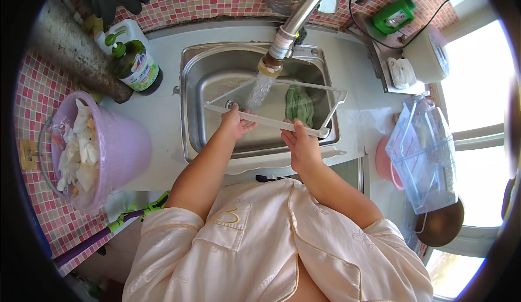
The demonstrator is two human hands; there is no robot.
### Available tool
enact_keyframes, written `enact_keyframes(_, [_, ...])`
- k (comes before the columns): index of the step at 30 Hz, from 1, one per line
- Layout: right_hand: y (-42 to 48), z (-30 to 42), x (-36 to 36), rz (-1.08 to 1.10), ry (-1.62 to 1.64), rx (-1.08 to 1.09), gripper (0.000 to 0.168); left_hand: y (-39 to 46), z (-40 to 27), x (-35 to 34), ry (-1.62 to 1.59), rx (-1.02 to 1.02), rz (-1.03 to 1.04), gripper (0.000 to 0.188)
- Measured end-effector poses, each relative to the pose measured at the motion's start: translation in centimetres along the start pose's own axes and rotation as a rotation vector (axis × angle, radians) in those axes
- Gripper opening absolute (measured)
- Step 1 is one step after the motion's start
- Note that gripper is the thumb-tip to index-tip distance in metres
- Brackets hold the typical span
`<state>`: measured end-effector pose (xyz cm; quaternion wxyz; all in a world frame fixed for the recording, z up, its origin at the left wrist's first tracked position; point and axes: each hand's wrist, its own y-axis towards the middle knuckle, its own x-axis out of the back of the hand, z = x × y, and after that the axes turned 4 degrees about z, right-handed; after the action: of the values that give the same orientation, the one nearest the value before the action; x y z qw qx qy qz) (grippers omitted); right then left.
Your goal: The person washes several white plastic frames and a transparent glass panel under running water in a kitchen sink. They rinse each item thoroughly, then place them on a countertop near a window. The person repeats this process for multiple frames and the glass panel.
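Observation:
My left hand [236, 124] and my right hand [302, 144] grip the near edge of a clear refrigerator shelf [281, 124] with a pale frame. The shelf lies over a stainless steel sink [260, 152]. Above it, the faucet [272, 60] pours water [260, 92] onto the panel. Through the panel, a green cloth [300, 107] shows in the right part of the basin. The drain shows partly, near my left fingers.
A purple bucket [126, 143] of waste and a pump bottle [140, 68] stand on the left. Clear plastic bins [427, 159] and a pink container [384, 161] are at right. A metal pipe [77, 46] slants across the upper left; utensils hang behind the faucet.

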<state>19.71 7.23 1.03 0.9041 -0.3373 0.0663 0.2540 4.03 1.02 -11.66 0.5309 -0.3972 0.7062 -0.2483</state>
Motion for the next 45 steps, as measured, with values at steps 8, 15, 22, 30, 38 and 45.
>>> enact_keyframes(8, [1.3, 0.6, -1.1, 0.084, -0.166, 0.170, 0.046, -1.0, 0.8, -2.3, -0.171, -0.054, 0.119, 0.036])
enact_keyframes(15, [1.0, 2.0, -1.5, 0.038, -0.035, 0.114, 0.038, -0.5, -1.6, -4.0, 0.022, -0.141, 0.199, 0.035])
enact_keyframes(22, [1.0, 2.8, 0.7, 0.024, -0.013, 0.041, 0.036, -1.6, -0.8, -6.3, 0.144, -0.157, 0.129, 0.033])
enact_keyframes(30, [0.3, 2.6, 1.9, 0.045, -0.063, -0.004, 0.036, -1.1, 0.5, -5.0, 0.244, -0.102, 0.018, 0.030])
enact_keyframes(38, [2.1, 2.6, 3.7, 0.008, 0.063, -0.125, 0.040, 0.9, 1.9, -3.2, 0.305, -0.093, -0.139, 0.036])
enact_keyframes(45, [3.6, 3.3, 4.1, -0.016, 0.164, 0.074, 0.053, 0.2, 2.4, -2.0, 0.046, -0.076, -0.021, 0.035])
